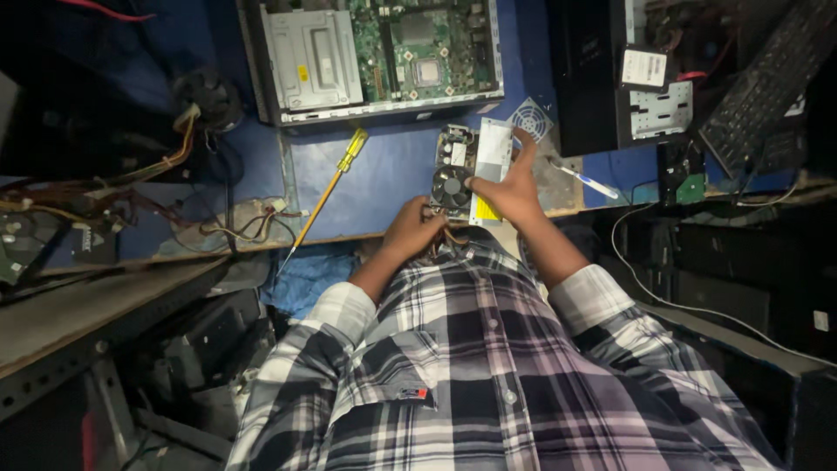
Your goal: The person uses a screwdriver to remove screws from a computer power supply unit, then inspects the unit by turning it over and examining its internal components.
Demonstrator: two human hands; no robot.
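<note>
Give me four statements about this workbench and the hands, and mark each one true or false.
1. The right hand rests on the opened power supply unit. True.
2. The yellow-handled screwdriver is held in the left hand. False: it lies on the blue bench top, apart from both hands.
3. An open computer case lies beyond the power supply unit. True.
4. The keyboard sits at the left edge. False: it is at the upper right.
</note>
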